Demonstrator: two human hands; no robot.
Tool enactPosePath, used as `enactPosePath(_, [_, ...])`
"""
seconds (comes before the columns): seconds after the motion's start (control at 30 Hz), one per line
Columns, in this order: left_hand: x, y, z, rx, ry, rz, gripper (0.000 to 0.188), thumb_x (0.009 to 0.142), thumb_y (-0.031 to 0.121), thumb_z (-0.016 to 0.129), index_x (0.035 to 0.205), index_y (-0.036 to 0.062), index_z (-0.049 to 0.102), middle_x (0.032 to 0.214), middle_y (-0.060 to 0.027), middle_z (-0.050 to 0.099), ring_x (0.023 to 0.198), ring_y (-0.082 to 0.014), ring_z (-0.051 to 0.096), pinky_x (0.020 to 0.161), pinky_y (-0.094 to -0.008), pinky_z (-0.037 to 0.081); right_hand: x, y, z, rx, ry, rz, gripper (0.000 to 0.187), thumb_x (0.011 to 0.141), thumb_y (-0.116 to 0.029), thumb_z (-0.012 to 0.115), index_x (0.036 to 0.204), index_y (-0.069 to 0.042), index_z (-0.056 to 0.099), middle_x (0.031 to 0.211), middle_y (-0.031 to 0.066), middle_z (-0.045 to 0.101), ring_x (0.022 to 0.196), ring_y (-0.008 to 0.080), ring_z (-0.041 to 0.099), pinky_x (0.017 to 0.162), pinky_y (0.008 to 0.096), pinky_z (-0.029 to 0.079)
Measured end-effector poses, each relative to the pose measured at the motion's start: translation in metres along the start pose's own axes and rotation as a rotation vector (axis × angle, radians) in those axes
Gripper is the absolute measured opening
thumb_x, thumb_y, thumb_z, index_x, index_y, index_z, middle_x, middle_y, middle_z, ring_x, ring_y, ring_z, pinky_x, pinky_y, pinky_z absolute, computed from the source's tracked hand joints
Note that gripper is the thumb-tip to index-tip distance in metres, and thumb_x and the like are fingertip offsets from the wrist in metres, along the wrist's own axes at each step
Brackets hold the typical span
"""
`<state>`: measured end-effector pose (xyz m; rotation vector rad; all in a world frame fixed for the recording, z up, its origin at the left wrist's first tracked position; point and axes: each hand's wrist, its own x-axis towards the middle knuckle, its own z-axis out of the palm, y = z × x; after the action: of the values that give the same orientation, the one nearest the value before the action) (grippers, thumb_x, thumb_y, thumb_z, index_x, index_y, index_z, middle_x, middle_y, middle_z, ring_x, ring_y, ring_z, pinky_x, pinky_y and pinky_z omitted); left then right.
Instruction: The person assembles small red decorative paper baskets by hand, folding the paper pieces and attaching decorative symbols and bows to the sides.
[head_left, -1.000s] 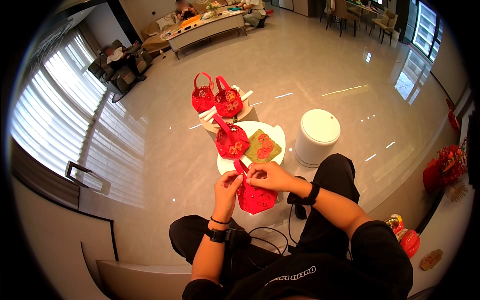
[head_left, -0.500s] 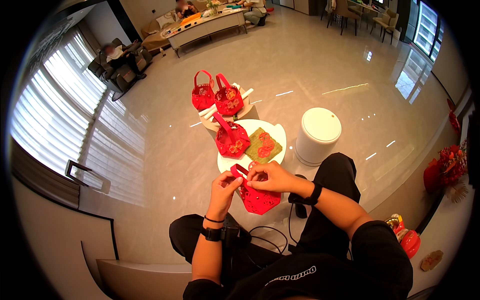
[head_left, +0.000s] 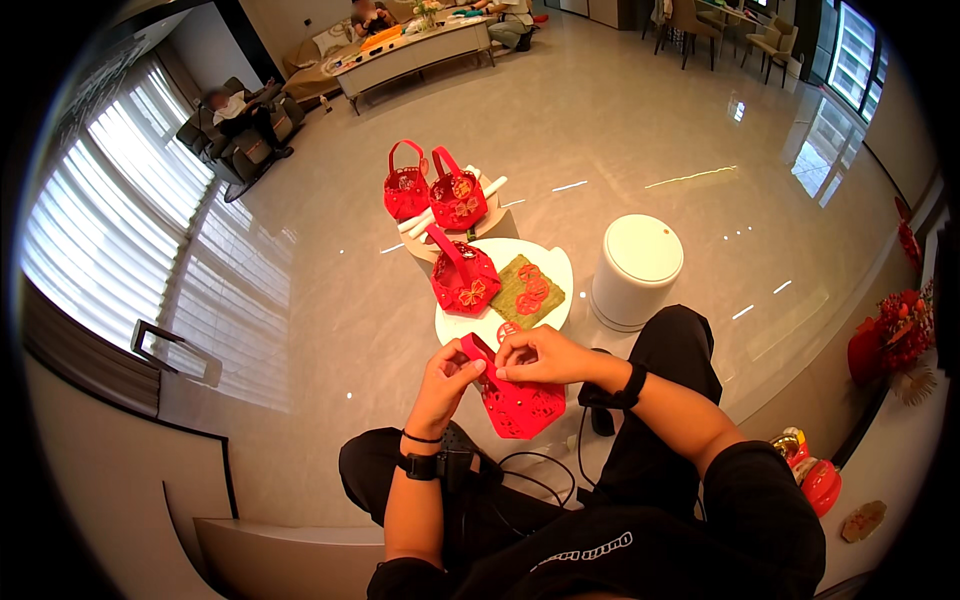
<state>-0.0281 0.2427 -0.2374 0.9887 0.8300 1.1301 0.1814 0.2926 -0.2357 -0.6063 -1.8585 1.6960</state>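
Between my hands, above my lap, hangs a red felt basket (head_left: 522,408) with cut-out patterns and a strap handle. My left hand (head_left: 445,385) pinches the handle near its left side. With fingers bent, my right hand (head_left: 535,357) grips the upper edge close to where the strap joins; its fingertips partly cover that spot. Just beyond, on a round white table (head_left: 558,262), stands another red basket (head_left: 466,284) with a gold-trimmed bow. Beside it lies a green square mat (head_left: 520,297) bearing red cut-out pieces (head_left: 532,288).
Two more red baskets (head_left: 406,190) and white rolls (head_left: 417,222) rest on a beige stand behind the table. A white cylindrical bin (head_left: 637,272) stands to the right. Black cables (head_left: 540,460) run by my knees. People sit near a long table (head_left: 415,55) far off.
The basket in my hands has tipped and dropped slightly, its base now lower toward me. Both hands keep their grip and have shifted only a little.
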Motion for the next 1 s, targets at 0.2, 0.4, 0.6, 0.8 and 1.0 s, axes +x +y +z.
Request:
enactPosePath(0.2, [0.001, -0.011, -0.009, -0.135, -0.030, -0.010, 0.019, 0.087, 0.007, 0.064, 0.104, 0.0046, 0.056, 0.091, -0.0030, 0.062, 0.077, -0.0108, 0.057, 0.073, -0.0273, 0.046, 0.001, -0.003, 0.001, 0.021, 0.007, 0.002, 0.015, 0.087, -0.015, 0.068, 0.089, -0.001, 0.065, 0.079, -0.0007, 0.064, 0.073, 0.0024, 0.058, 0.071, 0.0196, 0.046])
enactPosePath(0.4, [0.003, -0.016, -0.005, -0.253, -0.006, -0.031, 0.024, 0.087, 0.007, 0.064, 0.109, 0.0052, 0.056, 0.094, -0.0023, 0.062, 0.080, -0.0118, 0.058, 0.076, -0.0277, 0.047, 0.001, 0.001, 0.000, 0.053, 0.020, -0.003, 0.015, 0.087, -0.014, 0.068, 0.091, 0.000, 0.065, 0.083, 0.0009, 0.063, 0.076, 0.0035, 0.059, 0.072, 0.0197, 0.046])
enactPosePath(0.6, [0.004, -0.014, 0.005, -0.258, 0.066, -0.011, 0.016, 0.089, 0.005, 0.062, 0.104, 0.0055, 0.055, 0.095, -0.0029, 0.062, 0.081, -0.0095, 0.058, 0.074, -0.0247, 0.048, 0.001, 0.001, 0.000, 0.048, 0.056, -0.019, 0.016, 0.087, -0.012, 0.068, 0.092, 0.002, 0.064, 0.088, 0.0029, 0.061, 0.077, 0.0046, 0.060, 0.073, 0.0205, 0.048])
enactPosePath(0.8, [0.005, -0.021, -0.001, -0.089, 0.075, 0.077, 0.020, 0.089, 0.007, 0.063, 0.107, 0.0040, 0.057, 0.097, -0.0040, 0.064, 0.085, -0.0106, 0.060, 0.077, -0.0258, 0.048, 0.002, 0.003, 0.002, 0.037, 0.095, -0.004, 0.015, 0.087, -0.011, 0.069, 0.092, 0.002, 0.064, 0.087, 0.0028, 0.060, 0.076, 0.0045, 0.059, 0.071, 0.0201, 0.048])
enactPosePath(1.0, [0.004, -0.017, 0.001, -0.010, 0.132, 0.089, 0.011, 0.088, 0.007, 0.065, 0.099, 0.0041, 0.060, 0.087, -0.0015, 0.063, 0.070, -0.0071, 0.055, 0.065, -0.0220, 0.044, 0.003, 0.002, 0.003, 0.030, 0.116, -0.005, 0.015, 0.086, -0.011, 0.070, 0.093, 0.001, 0.066, 0.087, 0.0028, 0.061, 0.076, 0.0053, 0.060, 0.071, 0.0208, 0.049])
